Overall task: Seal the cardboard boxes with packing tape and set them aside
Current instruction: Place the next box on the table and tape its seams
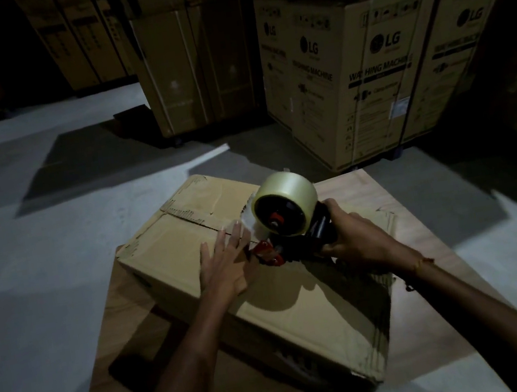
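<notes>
**Tape gun on box seam, left hand flat beside it**

Cardboard box (265, 295) sits on a low wooden board (436, 320) on the grey floor, flaps closed. Its long axis runs from upper left, far from the person, to lower right, near. Centre seam (187, 221) follows that axis and looks bare on the far stretch; whether tape already covers the near stretch cannot be told in the dim light.

Right hand (354, 242) has fingers and thumb wrapped round the handle of the tape dispenser (284, 222), roll of clear tape (286, 191) on top. The red nose of the dispenser is down on the box top, about mid-length, on the seam line.

Left hand (227, 264) lies flat on the box top, fingers straight and slightly spread, pointing up-right, tips just beside the dispenser nose, touching what seems a loose tape end. Holding nothing.

Key relation: untaped seam lies from the dispenser toward upper left, away from the person, passing just past the left fingertips. Right hand carries the tool; left hand is nearer the bare seam and likely pins the flap or tape. Judged step: mid-seal, nothing set aside yet.

Large printed cartons (377, 77) are stacked behind.
</notes>
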Motion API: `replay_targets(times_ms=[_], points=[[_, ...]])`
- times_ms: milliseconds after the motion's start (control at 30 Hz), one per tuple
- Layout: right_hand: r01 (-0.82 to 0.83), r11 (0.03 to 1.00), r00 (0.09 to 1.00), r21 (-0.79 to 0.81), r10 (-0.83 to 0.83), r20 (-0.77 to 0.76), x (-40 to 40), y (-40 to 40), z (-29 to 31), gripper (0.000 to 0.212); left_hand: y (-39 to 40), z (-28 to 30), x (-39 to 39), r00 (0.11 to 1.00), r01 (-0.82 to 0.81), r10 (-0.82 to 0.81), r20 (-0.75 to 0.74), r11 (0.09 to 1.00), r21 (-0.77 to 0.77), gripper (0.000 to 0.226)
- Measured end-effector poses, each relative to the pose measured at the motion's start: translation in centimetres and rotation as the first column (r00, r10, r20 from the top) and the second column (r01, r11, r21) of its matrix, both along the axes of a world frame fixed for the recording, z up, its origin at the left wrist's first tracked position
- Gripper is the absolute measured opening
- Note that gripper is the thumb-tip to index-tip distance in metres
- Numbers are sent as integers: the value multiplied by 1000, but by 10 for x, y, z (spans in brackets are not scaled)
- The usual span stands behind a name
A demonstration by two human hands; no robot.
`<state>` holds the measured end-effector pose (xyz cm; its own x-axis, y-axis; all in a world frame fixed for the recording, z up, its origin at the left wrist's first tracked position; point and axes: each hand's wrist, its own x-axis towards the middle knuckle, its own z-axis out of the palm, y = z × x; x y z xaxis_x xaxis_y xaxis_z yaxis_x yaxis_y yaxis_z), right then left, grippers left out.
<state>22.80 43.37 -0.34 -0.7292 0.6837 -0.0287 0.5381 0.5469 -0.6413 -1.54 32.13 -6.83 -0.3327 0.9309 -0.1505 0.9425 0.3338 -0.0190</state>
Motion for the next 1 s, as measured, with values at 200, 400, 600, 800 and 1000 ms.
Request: replay_targets(times_ms=[200, 400, 600, 800, 1000], points=[[7, 1000, 1000, -28, -6, 23, -19, 3, 4, 64, 19, 10, -28, 998, 57, -57, 28, 998, 4, 60], [-12, 999, 995, -34, 15, 97, -25, 5, 19, 63, 19, 0, -35, 997, 71, -71, -14, 997, 14, 60], [-16, 1000, 995, 16, 14, 101, -29, -3, 40, 60, 16, 10, -32, 997, 77, -77, -2, 997, 16, 55], [-3, 1000, 988, -25, 7, 152, -22, -5, 37, 61, 14, 16, -26, 998, 55, -55, 12, 998, -14, 56], [44, 983, 992, -178, -21, 127, 23, 5, 35, 60, 23, 11, -25, 993, 15, -16, 120, 1000, 11, 59]])
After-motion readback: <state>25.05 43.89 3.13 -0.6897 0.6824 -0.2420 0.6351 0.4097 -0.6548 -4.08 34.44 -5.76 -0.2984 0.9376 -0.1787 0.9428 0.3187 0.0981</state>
